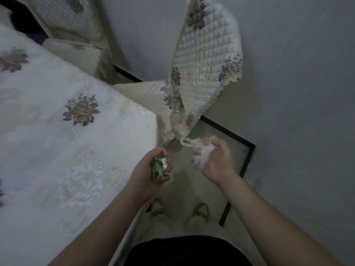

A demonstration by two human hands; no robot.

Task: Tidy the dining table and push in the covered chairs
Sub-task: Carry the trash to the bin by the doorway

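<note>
From my head camera, looking down, the part of the table (57, 121) I can see, under its embroidered cloth, has nothing lying on it, so I judge the clearing at this corner mostly done, though the rest of the table is out of view. What I picked up is in my hands: my left hand (151, 167) has its grip curled round a small green-and-white packet (158, 168), crumpled; whether anything is left inside I cannot tell. My right hand (213, 157) grips a wad of white tissue (201, 156), bunched in the fingers. Both, I reckon, are meant for a bin, and no bin or other container shows here. The covered chair (207, 60) stands just beyond the table corner, its quilted cover facing me, and looks not yet pushed in; a second covered chair (73, 22) sits at the far edge, blurred. So the chairs seem to be what is left.
</note>
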